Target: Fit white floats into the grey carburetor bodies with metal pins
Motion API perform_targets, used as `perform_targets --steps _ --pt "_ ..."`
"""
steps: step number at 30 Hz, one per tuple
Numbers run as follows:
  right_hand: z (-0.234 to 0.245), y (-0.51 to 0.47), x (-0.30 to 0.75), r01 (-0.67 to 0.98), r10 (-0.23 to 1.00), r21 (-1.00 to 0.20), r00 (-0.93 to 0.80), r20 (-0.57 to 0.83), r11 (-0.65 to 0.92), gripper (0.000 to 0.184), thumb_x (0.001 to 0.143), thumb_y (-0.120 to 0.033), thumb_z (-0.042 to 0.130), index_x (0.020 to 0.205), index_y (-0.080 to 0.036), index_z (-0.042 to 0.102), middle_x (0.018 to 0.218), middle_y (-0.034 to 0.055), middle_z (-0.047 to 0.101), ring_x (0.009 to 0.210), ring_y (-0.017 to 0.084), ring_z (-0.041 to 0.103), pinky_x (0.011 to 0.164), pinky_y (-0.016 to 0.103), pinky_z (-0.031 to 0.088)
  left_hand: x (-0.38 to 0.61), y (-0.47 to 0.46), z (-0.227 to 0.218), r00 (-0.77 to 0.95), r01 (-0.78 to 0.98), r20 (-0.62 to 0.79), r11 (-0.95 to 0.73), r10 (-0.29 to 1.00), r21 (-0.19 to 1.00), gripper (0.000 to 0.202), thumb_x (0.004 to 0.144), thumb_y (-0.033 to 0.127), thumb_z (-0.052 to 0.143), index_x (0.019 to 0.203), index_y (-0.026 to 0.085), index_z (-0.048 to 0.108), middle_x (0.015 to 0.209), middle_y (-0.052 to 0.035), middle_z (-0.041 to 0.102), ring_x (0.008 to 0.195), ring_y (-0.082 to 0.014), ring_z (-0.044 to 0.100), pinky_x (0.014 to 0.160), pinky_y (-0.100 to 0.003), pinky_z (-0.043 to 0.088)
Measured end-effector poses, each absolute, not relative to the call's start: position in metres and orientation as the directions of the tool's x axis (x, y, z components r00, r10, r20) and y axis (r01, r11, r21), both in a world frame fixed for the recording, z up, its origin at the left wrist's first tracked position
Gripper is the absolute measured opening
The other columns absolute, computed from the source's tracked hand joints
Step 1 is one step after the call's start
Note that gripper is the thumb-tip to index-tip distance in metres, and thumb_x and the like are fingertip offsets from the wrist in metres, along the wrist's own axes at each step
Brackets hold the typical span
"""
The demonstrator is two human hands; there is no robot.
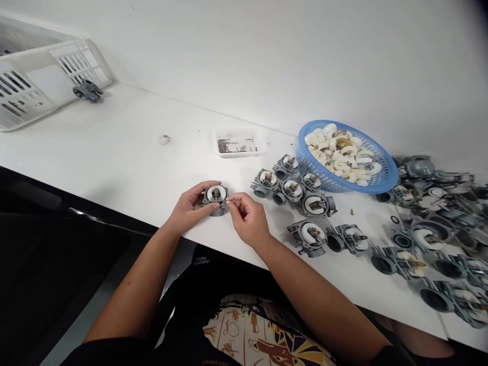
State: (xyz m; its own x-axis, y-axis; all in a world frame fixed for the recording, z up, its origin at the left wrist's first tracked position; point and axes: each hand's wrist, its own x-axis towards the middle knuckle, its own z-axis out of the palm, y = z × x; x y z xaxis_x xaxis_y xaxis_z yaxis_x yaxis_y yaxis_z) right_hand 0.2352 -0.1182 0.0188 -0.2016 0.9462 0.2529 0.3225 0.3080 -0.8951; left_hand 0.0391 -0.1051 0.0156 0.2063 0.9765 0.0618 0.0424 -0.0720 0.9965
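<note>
A grey metal carburetor body (216,193) with a white float ring sits at the table's near edge, its open float side facing up. My left hand (188,208) grips it from the left, with the thumb across its near side and the fingers behind it. My right hand (248,216) is closed in a pinch at the carburetor's right rim. What lies between its thumb and forefinger is too small to make out. Beyond the hands stands a small white tray (244,152) with several thin metal pins (224,146).
A blue basket (310,165) of white floats (343,157) stands at the back right. Several carburetors (310,236) stand right of my hands, with more heaped at far right. A white crate (41,86) and a single carburetor (88,90) are at back left. A small whitish piece (163,139) lies nearby.
</note>
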Motion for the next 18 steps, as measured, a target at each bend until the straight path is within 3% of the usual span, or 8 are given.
perform_targets --steps 11,18 --pt "0.0157 -0.1143 0.2353 0.176 0.954 -0.954 -0.218 0.204 0.244 0.023 0.096 -0.040 0.059 0.098 -0.019 0.068 0.067 -0.0029 0.057 0.056 0.010 0.049 0.054 0.023 0.040 0.0393 -0.1066 0.0151 0.175 0.009 0.082 -0.084 0.981 0.996 0.055 0.078 0.032 0.083 0.129 0.020 0.065 0.106 -0.0075 0.068 0.096 -0.0203 0.062 0.086 -0.032 0.050" --pt "0.0165 -0.1136 0.2349 0.176 0.967 -0.962 -0.184 0.176 0.209 0.025 0.093 -0.041 0.063 0.097 -0.019 0.074 0.064 -0.0012 0.061 0.055 0.011 0.049 0.053 0.023 0.040 0.0397 -0.1066 0.0174 0.175 0.000 0.069 -0.070 0.982 0.998 0.056 0.078 0.034 0.083 0.130 0.019 0.066 0.107 -0.0081 0.070 0.097 -0.0217 0.064 0.087 -0.033 0.052"
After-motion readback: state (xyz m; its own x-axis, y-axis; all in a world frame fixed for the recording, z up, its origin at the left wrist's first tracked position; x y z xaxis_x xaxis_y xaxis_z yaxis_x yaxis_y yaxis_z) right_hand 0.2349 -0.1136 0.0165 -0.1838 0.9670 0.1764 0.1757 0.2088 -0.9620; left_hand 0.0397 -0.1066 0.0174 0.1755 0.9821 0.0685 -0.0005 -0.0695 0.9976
